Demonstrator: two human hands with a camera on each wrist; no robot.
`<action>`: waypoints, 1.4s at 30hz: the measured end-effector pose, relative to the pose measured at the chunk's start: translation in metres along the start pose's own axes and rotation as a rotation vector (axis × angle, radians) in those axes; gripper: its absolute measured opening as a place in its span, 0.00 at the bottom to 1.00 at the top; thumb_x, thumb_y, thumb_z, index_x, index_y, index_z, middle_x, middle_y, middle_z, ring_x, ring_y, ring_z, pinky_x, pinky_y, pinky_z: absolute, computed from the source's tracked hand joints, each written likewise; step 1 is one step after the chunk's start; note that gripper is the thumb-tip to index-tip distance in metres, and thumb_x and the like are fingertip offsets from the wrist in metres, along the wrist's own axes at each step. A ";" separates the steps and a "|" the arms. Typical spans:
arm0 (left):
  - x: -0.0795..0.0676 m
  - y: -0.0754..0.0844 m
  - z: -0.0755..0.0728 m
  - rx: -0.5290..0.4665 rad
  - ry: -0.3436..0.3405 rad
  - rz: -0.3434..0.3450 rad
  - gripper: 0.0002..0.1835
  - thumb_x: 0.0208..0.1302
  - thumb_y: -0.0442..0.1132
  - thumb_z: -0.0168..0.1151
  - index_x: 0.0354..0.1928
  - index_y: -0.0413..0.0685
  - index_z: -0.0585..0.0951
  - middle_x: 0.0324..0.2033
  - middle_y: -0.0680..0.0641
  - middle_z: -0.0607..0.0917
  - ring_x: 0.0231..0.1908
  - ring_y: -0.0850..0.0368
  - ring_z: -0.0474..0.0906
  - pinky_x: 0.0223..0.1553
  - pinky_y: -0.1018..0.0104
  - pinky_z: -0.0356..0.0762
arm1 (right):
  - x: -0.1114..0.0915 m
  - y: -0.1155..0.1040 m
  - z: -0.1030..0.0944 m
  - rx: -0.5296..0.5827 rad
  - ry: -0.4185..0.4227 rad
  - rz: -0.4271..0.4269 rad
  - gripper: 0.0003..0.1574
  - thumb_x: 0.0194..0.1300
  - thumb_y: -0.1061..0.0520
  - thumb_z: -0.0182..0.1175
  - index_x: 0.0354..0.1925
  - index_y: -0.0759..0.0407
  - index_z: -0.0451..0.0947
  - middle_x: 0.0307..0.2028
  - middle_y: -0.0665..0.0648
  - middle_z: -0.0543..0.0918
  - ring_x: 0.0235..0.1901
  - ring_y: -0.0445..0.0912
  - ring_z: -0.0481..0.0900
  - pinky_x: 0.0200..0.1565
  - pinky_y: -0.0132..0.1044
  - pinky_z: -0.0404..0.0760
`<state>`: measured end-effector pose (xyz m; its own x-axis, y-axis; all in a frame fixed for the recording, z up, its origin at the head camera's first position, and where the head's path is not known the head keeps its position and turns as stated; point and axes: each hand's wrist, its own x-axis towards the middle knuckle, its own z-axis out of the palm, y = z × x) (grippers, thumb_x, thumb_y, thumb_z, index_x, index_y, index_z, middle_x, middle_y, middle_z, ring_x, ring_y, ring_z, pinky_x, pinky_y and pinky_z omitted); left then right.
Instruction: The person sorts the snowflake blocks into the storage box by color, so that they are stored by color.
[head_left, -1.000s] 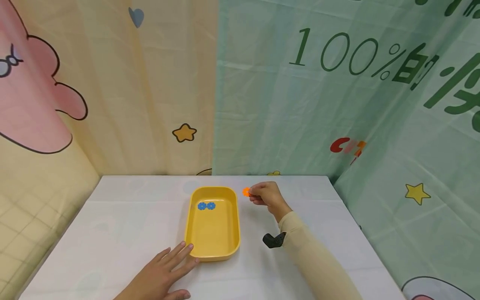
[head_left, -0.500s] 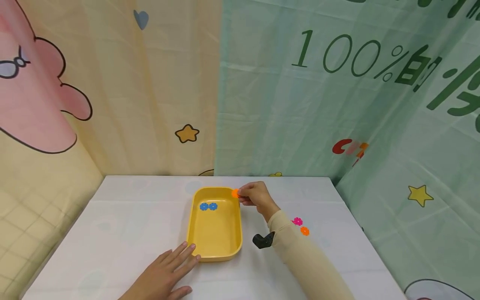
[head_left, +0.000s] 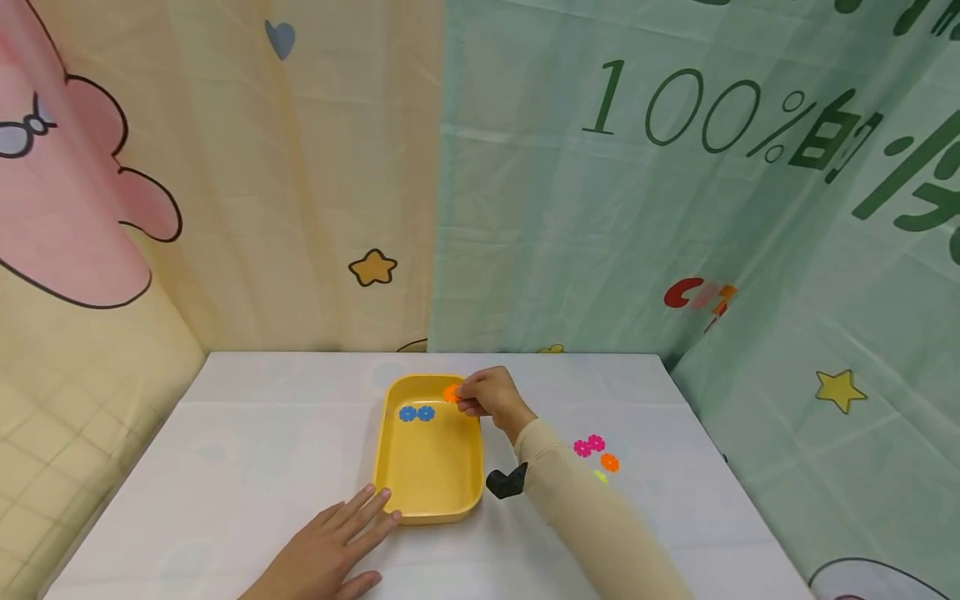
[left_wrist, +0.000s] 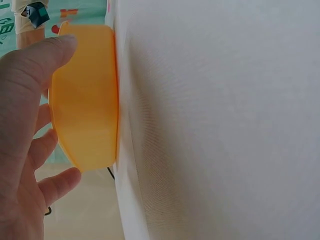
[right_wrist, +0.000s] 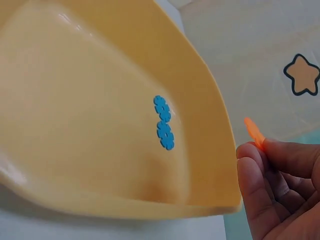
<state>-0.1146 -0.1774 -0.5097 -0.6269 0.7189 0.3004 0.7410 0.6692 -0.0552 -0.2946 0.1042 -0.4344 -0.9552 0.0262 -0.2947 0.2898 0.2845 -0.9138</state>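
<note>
My right hand (head_left: pixel 495 400) pinches an orange flower-shaped plastic disc (head_left: pixel 451 393) between thumb and fingertips, above the far right corner of a yellow tray (head_left: pixel 431 475). In the right wrist view the orange disc (right_wrist: pixel 254 133) is seen nearly edge-on, higher than the tray's rim (right_wrist: pixel 220 100). Two blue flower-shaped discs (right_wrist: pixel 163 122) lie side by side on the tray's floor near its far end. My left hand (head_left: pixel 326 542) has its fingers spread, fingertips at the tray's near left corner. From the left wrist its thumb and fingers (left_wrist: pixel 55 187) show along the tray's wall.
Right of the tray, on the white table (head_left: pixel 262 450), lie two pink flower discs (head_left: pixel 589 446), an orange one (head_left: pixel 610 462) and a yellow one (head_left: pixel 600 476) partly behind the right sleeve. Printed curtains (head_left: pixel 540 208) stand behind the table and at both sides.
My right hand has carried the orange disc leftward, from beside the tray to over its far right corner. The loose discs at right have come out from behind the sleeve. The left hand keeps its place.
</note>
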 end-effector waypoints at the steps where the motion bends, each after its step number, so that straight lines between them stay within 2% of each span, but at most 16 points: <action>1: 0.000 0.000 0.000 -0.006 -0.006 -0.003 0.36 0.67 0.67 0.59 0.72 0.60 0.72 0.72 0.48 0.72 0.70 0.47 0.69 0.55 0.48 0.81 | 0.000 0.000 0.003 0.003 -0.005 -0.002 0.06 0.67 0.62 0.67 0.38 0.66 0.85 0.28 0.59 0.88 0.33 0.58 0.89 0.30 0.33 0.87; 6: -0.001 -0.001 -0.002 -0.036 -0.050 -0.023 0.35 0.68 0.68 0.57 0.73 0.62 0.72 0.73 0.49 0.71 0.70 0.47 0.69 0.55 0.47 0.81 | 0.002 -0.001 0.019 0.027 -0.024 -0.028 0.04 0.66 0.65 0.67 0.36 0.68 0.85 0.26 0.60 0.88 0.22 0.47 0.86 0.28 0.33 0.86; 9: -0.001 -0.001 -0.001 -0.045 -0.054 -0.025 0.35 0.69 0.68 0.56 0.73 0.63 0.71 0.73 0.49 0.71 0.71 0.48 0.68 0.55 0.47 0.81 | 0.004 0.002 0.029 0.022 -0.024 -0.039 0.04 0.65 0.67 0.66 0.35 0.69 0.85 0.26 0.61 0.87 0.19 0.45 0.84 0.28 0.34 0.86; 17: 0.000 -0.002 0.001 -0.076 -0.059 -0.024 0.36 0.69 0.68 0.56 0.74 0.63 0.70 0.74 0.49 0.70 0.71 0.49 0.68 0.56 0.49 0.81 | 0.002 0.006 0.054 -0.136 -0.002 -0.019 0.03 0.63 0.69 0.67 0.32 0.69 0.86 0.24 0.58 0.85 0.19 0.45 0.85 0.29 0.34 0.86; 24: -0.003 -0.005 0.006 -0.034 0.039 0.020 0.36 0.67 0.66 0.60 0.73 0.62 0.72 0.72 0.48 0.73 0.68 0.48 0.71 0.52 0.53 0.83 | 0.001 0.008 0.075 -0.159 -0.032 0.013 0.02 0.61 0.71 0.67 0.31 0.70 0.85 0.23 0.57 0.83 0.17 0.43 0.80 0.30 0.34 0.87; 32: -0.003 -0.007 0.009 -0.004 0.110 0.050 0.37 0.63 0.65 0.65 0.72 0.61 0.73 0.70 0.48 0.75 0.68 0.49 0.71 0.51 0.57 0.83 | 0.003 0.009 0.085 -0.194 -0.029 0.092 0.04 0.62 0.70 0.68 0.31 0.69 0.82 0.20 0.57 0.82 0.15 0.43 0.80 0.31 0.34 0.87; 36: -0.003 -0.007 0.009 -0.013 0.085 0.040 0.37 0.64 0.65 0.64 0.72 0.61 0.73 0.70 0.48 0.75 0.68 0.49 0.71 0.52 0.55 0.83 | 0.004 0.010 0.088 -0.195 -0.017 0.133 0.05 0.63 0.68 0.68 0.35 0.70 0.80 0.21 0.59 0.83 0.17 0.45 0.84 0.33 0.36 0.87; 39: -0.003 -0.006 0.007 -0.023 0.053 0.027 0.36 0.66 0.66 0.62 0.73 0.62 0.72 0.71 0.48 0.74 0.68 0.48 0.71 0.52 0.53 0.83 | 0.005 0.011 0.091 -0.186 -0.008 0.141 0.05 0.63 0.69 0.68 0.35 0.70 0.80 0.23 0.60 0.84 0.20 0.47 0.87 0.32 0.35 0.87; 42: -0.002 -0.006 0.006 -0.022 0.055 0.027 0.36 0.66 0.65 0.62 0.72 0.62 0.72 0.71 0.48 0.74 0.68 0.48 0.71 0.51 0.52 0.84 | 0.007 0.011 0.094 -0.186 0.001 0.137 0.05 0.62 0.70 0.68 0.34 0.70 0.79 0.23 0.60 0.84 0.21 0.48 0.88 0.29 0.34 0.86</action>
<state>-0.1191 -0.1816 -0.5157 -0.5930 0.7245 0.3514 0.7628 0.6452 -0.0430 -0.2924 0.0176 -0.4732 -0.9076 0.0776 -0.4126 0.4012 0.4500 -0.7978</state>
